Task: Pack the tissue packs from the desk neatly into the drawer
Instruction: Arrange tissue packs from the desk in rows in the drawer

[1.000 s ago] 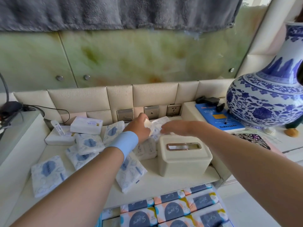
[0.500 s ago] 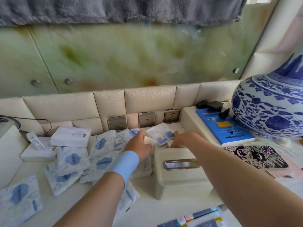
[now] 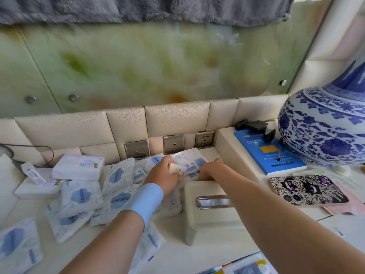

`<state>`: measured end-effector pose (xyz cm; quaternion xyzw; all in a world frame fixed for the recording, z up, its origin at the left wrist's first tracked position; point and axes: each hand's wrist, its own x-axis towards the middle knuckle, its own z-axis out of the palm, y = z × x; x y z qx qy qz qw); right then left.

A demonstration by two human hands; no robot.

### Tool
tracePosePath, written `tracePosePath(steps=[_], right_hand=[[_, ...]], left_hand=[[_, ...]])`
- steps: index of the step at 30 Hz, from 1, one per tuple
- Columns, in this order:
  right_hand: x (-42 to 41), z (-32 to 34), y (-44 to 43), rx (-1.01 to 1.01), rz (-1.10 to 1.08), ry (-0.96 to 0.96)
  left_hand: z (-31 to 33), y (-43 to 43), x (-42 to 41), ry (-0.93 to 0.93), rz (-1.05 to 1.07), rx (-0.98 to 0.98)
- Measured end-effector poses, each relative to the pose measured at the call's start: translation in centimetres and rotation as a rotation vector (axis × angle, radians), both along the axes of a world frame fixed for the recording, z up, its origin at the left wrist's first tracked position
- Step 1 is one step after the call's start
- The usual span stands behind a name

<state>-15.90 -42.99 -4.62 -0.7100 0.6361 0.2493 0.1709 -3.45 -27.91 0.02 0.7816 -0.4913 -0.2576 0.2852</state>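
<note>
Several white tissue packs with blue cloud prints (image 3: 81,196) lie scattered across the cream desk (image 3: 207,256). My left hand (image 3: 163,177), with a light blue wristband, grips a small pale pack at the back of the desk. My right hand (image 3: 210,171) is closed on a white and blue tissue pack (image 3: 189,161) lying by the wall sockets, behind the tissue box. The open drawer (image 3: 243,268) shows only at the bottom edge, with packs inside it.
A cream tissue box (image 3: 209,214) stands in front of my hands. A raised ledge on the right holds a blue card (image 3: 268,155), a black gadget (image 3: 254,126), a large blue and white vase (image 3: 327,127) and a patterned phone (image 3: 308,189). Two white boxes (image 3: 79,168) sit back left.
The view has tilted up and closed in, so the drawer has nearly left the frame. Both hands have dropped onto the packs behind the tissue box and closed on them.
</note>
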Motion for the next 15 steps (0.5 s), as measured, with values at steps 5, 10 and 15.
tracePosePath(steps=[5,10,15], right_hand=[[-1.6,4.4,2.2,-0.051,0.084,-0.068],[-1.4,12.4,4.4,-0.003,0.097,-0.546],[2.4,16.3,9.1,0.040,0.018,-0.893]], left_hand=[[1.1,1.1,0.4,-0.023,-0.003,-0.016],[2.9,2.3,1.8,-0.030,0.018,-0.021],[5.4,5.2,3.7,-0.156,0.010,0.028]])
